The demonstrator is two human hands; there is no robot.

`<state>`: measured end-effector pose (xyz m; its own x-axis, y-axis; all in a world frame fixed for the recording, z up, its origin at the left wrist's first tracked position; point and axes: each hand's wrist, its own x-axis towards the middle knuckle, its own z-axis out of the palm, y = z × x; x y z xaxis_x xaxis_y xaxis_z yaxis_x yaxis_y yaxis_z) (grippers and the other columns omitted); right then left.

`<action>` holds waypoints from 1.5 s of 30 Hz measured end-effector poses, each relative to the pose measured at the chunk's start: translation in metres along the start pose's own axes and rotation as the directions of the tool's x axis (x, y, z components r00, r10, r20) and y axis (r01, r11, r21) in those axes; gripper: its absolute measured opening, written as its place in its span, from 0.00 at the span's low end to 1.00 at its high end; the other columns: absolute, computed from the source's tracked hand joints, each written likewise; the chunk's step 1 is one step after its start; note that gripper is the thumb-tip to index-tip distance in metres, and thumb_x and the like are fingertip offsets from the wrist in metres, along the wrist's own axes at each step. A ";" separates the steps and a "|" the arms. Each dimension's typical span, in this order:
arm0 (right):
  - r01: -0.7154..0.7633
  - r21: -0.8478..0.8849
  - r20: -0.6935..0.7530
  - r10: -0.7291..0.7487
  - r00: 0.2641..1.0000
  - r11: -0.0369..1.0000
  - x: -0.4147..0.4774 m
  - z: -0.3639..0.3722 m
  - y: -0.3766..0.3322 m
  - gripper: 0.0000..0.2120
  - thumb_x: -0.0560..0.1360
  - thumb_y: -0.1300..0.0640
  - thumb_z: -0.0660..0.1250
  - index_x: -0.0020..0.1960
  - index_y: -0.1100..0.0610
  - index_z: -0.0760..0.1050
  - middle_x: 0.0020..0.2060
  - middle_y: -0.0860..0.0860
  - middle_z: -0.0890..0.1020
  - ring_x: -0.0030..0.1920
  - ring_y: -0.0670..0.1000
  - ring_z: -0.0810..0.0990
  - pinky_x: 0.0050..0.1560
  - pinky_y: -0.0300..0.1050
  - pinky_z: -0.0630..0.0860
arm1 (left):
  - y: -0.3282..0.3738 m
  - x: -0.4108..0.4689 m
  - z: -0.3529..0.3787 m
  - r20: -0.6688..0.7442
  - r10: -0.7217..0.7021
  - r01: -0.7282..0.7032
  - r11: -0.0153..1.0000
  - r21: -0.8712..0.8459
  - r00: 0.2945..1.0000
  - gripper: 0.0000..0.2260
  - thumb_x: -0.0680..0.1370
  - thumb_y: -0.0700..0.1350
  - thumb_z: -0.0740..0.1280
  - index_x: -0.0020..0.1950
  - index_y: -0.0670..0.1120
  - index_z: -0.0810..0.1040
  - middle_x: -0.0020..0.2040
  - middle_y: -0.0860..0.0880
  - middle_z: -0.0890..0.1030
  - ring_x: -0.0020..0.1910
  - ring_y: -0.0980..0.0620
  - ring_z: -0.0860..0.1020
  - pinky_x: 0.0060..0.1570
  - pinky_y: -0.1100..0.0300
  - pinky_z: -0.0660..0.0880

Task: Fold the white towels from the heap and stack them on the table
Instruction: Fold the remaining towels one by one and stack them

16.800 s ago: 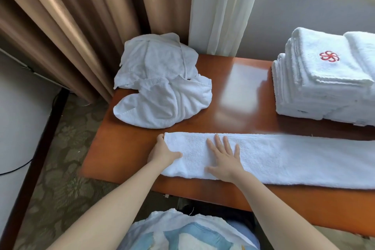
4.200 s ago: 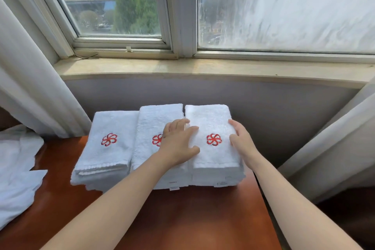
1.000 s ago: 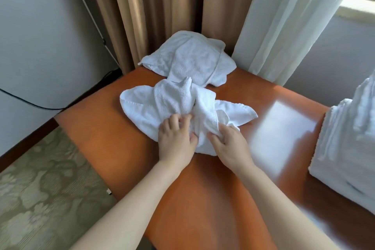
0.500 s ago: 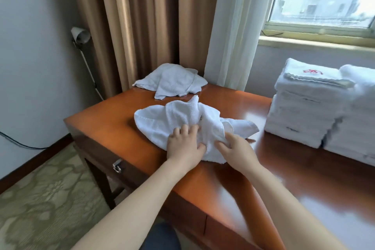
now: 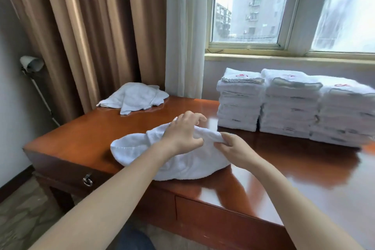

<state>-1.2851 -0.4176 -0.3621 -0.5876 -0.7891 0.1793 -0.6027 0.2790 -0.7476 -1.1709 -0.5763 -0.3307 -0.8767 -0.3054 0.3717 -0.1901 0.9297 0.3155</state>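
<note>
Left hand [image 5: 182,135]: lies on top of the loose towel, fingers loosely curled with the tips lifted off the cloth, thumb against a raised fold; whether it pinches the fold cannot be told.
Right hand [image 5: 236,149]: just beside the left hand, thumb and fingers pinching the same raised fold.
Loose towel [image 5: 182,165]: white, unfolded, one; under both hands, bunched, with a rounded end out to the left of the left hand.
Heap [image 5: 134,97]: white and crumpled, well beyond the left hand at the far left corner; one or more towels, cannot be told.
Folded stacks [image 5: 290,107]: three, side by side and touching, beyond and to the right of the right hand; a red emblem tops each; layers too fine to count.
Tabletop [image 5: 97,130]: glossy red-brown wood.
Drawer pull [image 5: 87,179]: one, metal, below and left of the left forearm.
Brown curtain [image 5: 91,26]: behind the heap.
Sheer curtain [image 5: 184,26]: white, between the brown curtain and the window [image 5: 251,6].
Sill [image 5: 284,59]: just above the stacks.
Lamp [image 5: 31,64]: one, far left against the wall.
Carpet [image 5: 20,219]: patterned, below the left end.
Edges: the loose towel's near hem sits just back from the near edge; both forearms cross that edge.
Open room: bare wood between the loose towel and the heap, a narrower strip between the hands and the stacks, and a wide bare stretch right of the right hand.
</note>
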 end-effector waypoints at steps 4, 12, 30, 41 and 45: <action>0.040 0.026 -0.039 -0.039 0.998 0.999 0.002 -0.037 -0.018 0.12 0.79 0.58 0.65 0.38 0.51 0.73 0.28 0.41 0.69 0.29 0.41 0.66 0.32 0.36 0.62 | 0.023 0.040 -0.004 0.181 0.181 -0.142 0.968 -0.208 0.967 0.14 0.72 0.45 0.70 0.58 0.52 0.79 0.61 0.56 0.76 0.64 0.56 0.71 0.64 0.57 0.69; 0.006 0.182 -0.157 0.023 0.987 0.983 0.027 -0.071 -0.021 0.15 0.70 0.58 0.77 0.45 0.68 0.75 0.34 0.55 0.73 0.35 0.52 0.71 0.37 0.47 0.66 | 0.015 0.078 -0.016 -0.050 -0.095 0.051 0.828 -0.558 0.994 0.11 0.80 0.43 0.65 0.39 0.49 0.68 0.36 0.54 0.71 0.35 0.56 0.69 0.34 0.63 0.66; 0.198 0.418 -0.282 -0.081 0.956 0.887 0.074 -0.081 -0.097 0.02 0.72 0.62 0.73 0.44 0.60 0.82 0.35 0.55 0.79 0.36 0.51 0.76 0.38 0.45 0.71 | 0.012 0.076 -0.068 0.058 0.098 -0.027 0.695 -0.719 0.993 0.18 0.69 0.58 0.78 0.57 0.60 0.80 0.52 0.56 0.85 0.53 0.59 0.82 0.49 0.64 0.79; 0.074 0.210 -0.085 -0.057 0.995 0.975 0.061 -0.089 -0.072 0.09 0.70 0.62 0.77 0.40 0.61 0.76 0.29 0.46 0.75 0.29 0.44 0.71 0.29 0.36 0.66 | 0.020 0.096 -0.080 -0.198 -0.338 0.034 0.573 -0.819 0.920 0.07 0.80 0.49 0.67 0.46 0.48 0.81 0.42 0.50 0.83 0.42 0.56 0.82 0.44 0.61 0.78; -0.150 -0.042 -0.016 0.150 0.989 0.988 0.057 -0.078 -0.052 0.09 0.77 0.61 0.65 0.38 0.58 0.75 0.30 0.52 0.75 0.25 0.50 0.74 0.27 0.40 0.65 | 0.012 0.094 -0.083 -0.316 -0.382 -0.001 0.636 -0.771 0.868 0.06 0.80 0.48 0.66 0.47 0.47 0.80 0.43 0.49 0.83 0.39 0.59 0.79 0.41 0.61 0.76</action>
<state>-1.3291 -0.4347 -0.2633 -0.6799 -0.7294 0.0755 -0.5295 0.4171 -0.7387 -1.2189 -0.6111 -0.2199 -0.5488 -0.6856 0.4783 0.2208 0.4330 0.8739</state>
